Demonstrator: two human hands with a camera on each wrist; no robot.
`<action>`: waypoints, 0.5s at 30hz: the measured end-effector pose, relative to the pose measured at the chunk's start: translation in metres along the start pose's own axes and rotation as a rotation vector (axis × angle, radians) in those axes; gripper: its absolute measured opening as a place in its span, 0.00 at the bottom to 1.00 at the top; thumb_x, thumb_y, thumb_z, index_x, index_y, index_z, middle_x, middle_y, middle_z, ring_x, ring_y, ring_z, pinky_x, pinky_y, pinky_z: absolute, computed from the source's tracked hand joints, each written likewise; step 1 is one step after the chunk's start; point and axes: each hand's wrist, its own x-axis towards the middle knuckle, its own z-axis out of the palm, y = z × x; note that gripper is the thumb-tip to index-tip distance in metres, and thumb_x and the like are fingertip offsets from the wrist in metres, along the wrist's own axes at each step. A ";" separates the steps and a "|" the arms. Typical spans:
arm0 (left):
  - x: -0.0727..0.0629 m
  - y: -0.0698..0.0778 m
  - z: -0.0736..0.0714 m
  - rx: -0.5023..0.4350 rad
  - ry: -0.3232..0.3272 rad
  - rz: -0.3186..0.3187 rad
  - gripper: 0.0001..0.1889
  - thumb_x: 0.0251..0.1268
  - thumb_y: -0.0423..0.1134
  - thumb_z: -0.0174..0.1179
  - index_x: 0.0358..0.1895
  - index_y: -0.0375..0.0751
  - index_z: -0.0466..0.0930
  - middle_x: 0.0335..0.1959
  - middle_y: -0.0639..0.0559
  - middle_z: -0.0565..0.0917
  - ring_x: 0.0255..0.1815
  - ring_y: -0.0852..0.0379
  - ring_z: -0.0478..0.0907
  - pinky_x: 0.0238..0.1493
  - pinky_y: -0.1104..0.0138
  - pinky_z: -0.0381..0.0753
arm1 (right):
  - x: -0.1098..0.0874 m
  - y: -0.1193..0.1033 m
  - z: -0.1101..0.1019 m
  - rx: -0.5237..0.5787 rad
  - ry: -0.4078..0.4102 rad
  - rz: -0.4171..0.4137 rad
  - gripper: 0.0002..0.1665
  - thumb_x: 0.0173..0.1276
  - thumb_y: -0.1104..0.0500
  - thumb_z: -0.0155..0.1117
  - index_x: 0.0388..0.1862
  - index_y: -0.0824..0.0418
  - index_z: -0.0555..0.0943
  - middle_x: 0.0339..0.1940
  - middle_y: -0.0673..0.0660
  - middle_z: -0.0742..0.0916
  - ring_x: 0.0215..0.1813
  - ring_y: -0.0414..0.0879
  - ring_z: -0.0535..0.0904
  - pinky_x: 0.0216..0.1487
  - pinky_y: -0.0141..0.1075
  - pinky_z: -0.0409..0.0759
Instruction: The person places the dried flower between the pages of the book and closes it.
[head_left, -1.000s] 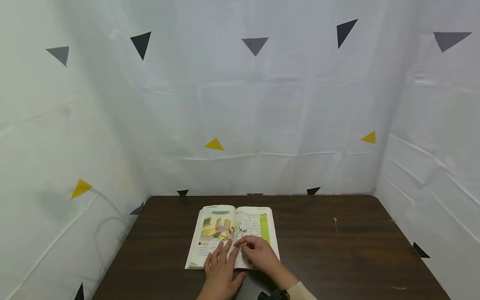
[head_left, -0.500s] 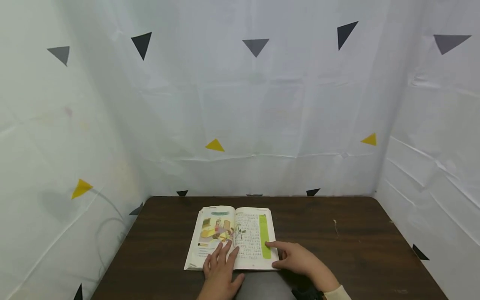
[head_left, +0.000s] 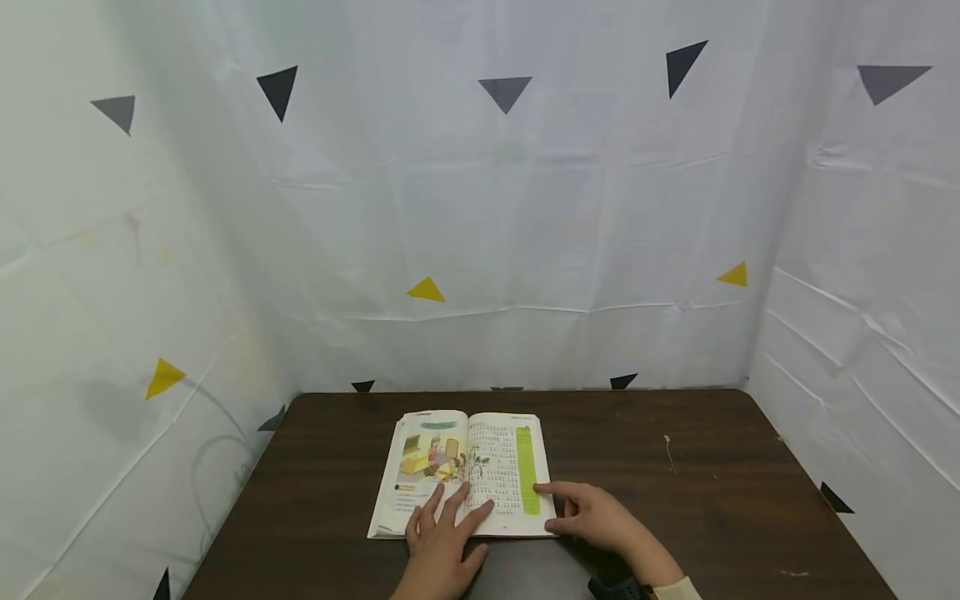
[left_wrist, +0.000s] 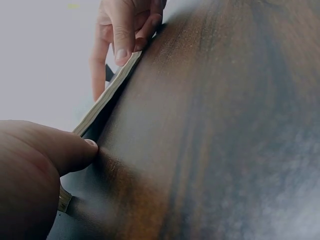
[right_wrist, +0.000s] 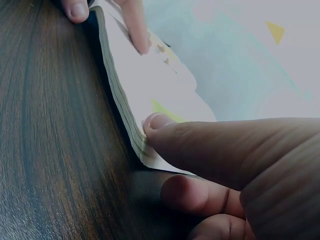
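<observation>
An open book lies on the dark wooden table, a picture on its left page and text with a green strip on its right. My left hand rests on the lower middle of the book, fingers spread, thumb off the near edge. In the left wrist view, that thumb is beside the page edges. At the lower right corner is my right hand: its index fingertip touches the page near the green strip. Its thumb touches the corner in the right wrist view, where other fingers curl beside the book.
The brown tabletop extends on both sides of the book. A white sheet with black, grey and yellow triangles hangs behind and at the sides. A black wrist device sits by the right sleeve.
My right hand has moved from the middle of the book to its lower right corner and then stayed. The left hand remains; its index finger has shifted slightly right onto the right page.
</observation>
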 end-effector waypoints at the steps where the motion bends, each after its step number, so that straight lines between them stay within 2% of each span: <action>1: 0.000 0.000 0.000 0.000 -0.001 -0.001 0.31 0.72 0.54 0.71 0.77 0.76 0.75 0.87 0.49 0.63 0.90 0.30 0.44 0.73 0.25 0.41 | 0.000 0.000 0.000 -0.001 0.003 -0.004 0.34 0.69 0.48 0.81 0.73 0.45 0.84 0.23 0.49 0.80 0.22 0.40 0.71 0.23 0.33 0.70; 8: 0.000 -0.001 0.001 -0.006 -0.001 -0.019 0.33 0.71 0.54 0.72 0.77 0.78 0.74 0.90 0.49 0.57 0.90 0.30 0.44 0.73 0.25 0.44 | -0.002 -0.002 0.001 0.006 0.013 -0.024 0.34 0.68 0.48 0.82 0.73 0.46 0.85 0.22 0.49 0.79 0.22 0.39 0.71 0.23 0.33 0.70; 15: -0.001 0.001 0.001 -0.025 0.006 -0.009 0.33 0.71 0.53 0.72 0.77 0.76 0.75 0.91 0.50 0.55 0.90 0.31 0.42 0.74 0.26 0.39 | -0.002 -0.001 0.002 0.003 0.024 -0.019 0.34 0.68 0.48 0.82 0.72 0.46 0.85 0.22 0.49 0.80 0.22 0.40 0.71 0.23 0.33 0.70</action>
